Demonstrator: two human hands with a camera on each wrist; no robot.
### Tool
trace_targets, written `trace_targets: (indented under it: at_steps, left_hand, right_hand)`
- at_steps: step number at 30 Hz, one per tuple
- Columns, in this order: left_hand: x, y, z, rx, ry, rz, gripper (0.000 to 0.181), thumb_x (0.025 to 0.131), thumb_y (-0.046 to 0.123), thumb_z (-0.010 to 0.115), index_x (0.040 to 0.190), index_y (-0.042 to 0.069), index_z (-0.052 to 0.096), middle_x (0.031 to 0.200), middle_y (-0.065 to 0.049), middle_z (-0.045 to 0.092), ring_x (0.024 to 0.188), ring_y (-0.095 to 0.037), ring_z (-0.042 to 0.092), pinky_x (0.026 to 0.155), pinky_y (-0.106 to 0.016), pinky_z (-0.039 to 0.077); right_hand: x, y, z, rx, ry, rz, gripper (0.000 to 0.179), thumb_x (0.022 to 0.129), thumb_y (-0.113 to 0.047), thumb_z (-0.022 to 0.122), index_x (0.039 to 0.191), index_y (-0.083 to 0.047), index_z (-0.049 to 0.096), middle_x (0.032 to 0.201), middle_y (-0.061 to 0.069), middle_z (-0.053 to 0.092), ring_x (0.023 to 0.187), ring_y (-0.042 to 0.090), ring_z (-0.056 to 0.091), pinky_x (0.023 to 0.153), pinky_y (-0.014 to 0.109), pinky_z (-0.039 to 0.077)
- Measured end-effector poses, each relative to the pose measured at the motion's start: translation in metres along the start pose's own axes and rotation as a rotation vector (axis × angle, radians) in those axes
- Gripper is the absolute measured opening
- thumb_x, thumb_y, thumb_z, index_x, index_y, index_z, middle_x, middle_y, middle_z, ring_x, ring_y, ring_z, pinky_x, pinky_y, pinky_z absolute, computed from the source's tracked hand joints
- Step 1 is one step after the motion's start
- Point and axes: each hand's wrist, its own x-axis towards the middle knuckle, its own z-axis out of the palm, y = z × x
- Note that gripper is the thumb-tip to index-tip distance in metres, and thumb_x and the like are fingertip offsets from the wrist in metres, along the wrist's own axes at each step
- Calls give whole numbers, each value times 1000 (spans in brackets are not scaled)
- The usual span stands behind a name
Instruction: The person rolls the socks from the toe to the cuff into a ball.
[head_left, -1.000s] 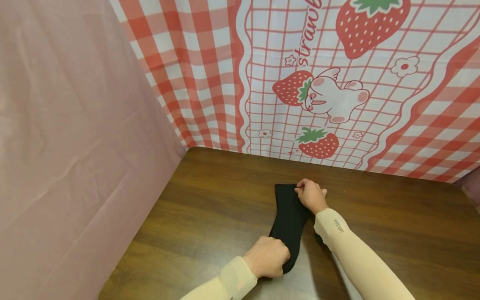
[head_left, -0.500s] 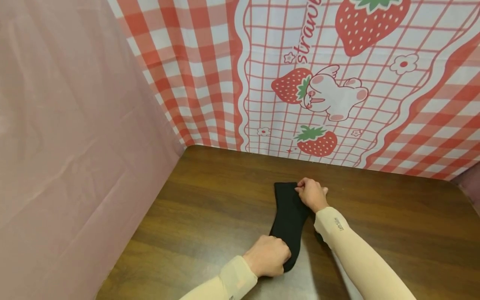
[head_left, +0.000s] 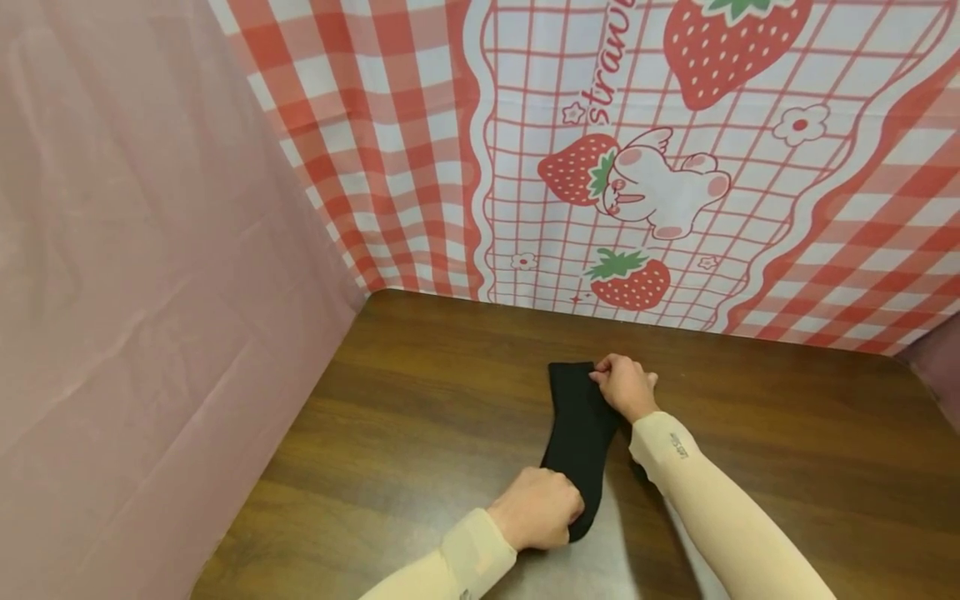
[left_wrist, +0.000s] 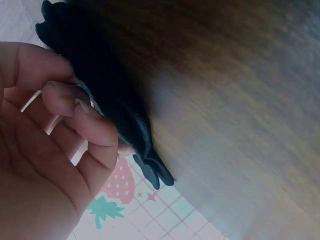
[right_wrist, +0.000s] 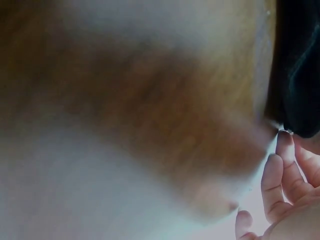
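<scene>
A black sock (head_left: 581, 425) lies lengthwise over the wooden table, its cuff toward the back and its foot toward me. My left hand (head_left: 536, 507) grips the sock near the foot end, covering part of its left edge. In the left wrist view, the curled fingers (left_wrist: 92, 122) hold the edge of the black fabric (left_wrist: 112, 75). Up at the cuff, my right hand (head_left: 626, 387) pinches the right corner between thumb and finger. The right wrist view has the sock (right_wrist: 302, 70) at its right border, with the fingertips (right_wrist: 285, 142) right at its lower end.
The brown wooden table (head_left: 405, 417) reaches back to a red-and-white checked cloth (head_left: 405, 167) printed with strawberries. A plain pink cloth (head_left: 150, 292) hangs along the left side. Both forearms wear cream sleeves (head_left: 720, 508).
</scene>
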Motion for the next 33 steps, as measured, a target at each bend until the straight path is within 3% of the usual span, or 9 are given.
trace_targets:
  at_steps: [6,13,20,24,27,33]
  left_hand:
    - [4,-1,-4,-38,63,36,33,74,10,73,58,26,49,56,15,39,49,-1,37,45,-20,31]
    - [6,-3,-12,-61,128,68,27,78,4,66,65,25,56,64,15,46,54,-1,42,48,-18,35]
    - [5,-6,-20,-76,148,56,22,80,1,62,74,22,66,71,12,53,58,-1,48,50,-19,39]
    - [4,-9,-27,-104,161,51,21,80,1,61,78,20,69,75,10,55,59,-2,49,51,-19,41]
    - [3,-11,-31,-118,174,46,21,80,1,61,82,19,70,77,9,58,60,-3,51,53,-19,42]
    - [4,-14,-33,-126,202,25,21,82,1,60,85,18,72,81,7,61,62,-4,52,53,-20,43]
  right_hand:
    - [-7,3,-15,7,30,-2,21,95,-21,67,102,-2,69,97,15,69,90,36,62,82,60,30]
    - [-21,4,-29,-22,148,-93,15,94,-20,70,92,-5,70,87,10,62,80,30,59,78,55,32]
    - [-46,-4,-42,41,255,-193,11,92,-14,71,90,-3,71,82,9,64,73,29,60,78,53,36]
    - [-63,-8,-48,86,325,-244,9,90,-10,72,88,-1,70,79,9,65,68,25,60,74,47,45]
    - [-76,-10,-51,102,355,-250,8,88,-7,74,85,-2,70,76,7,64,65,20,58,64,39,48]
    - [-100,-15,-56,145,369,-238,6,87,-5,75,82,-3,70,74,4,64,63,15,56,60,33,47]
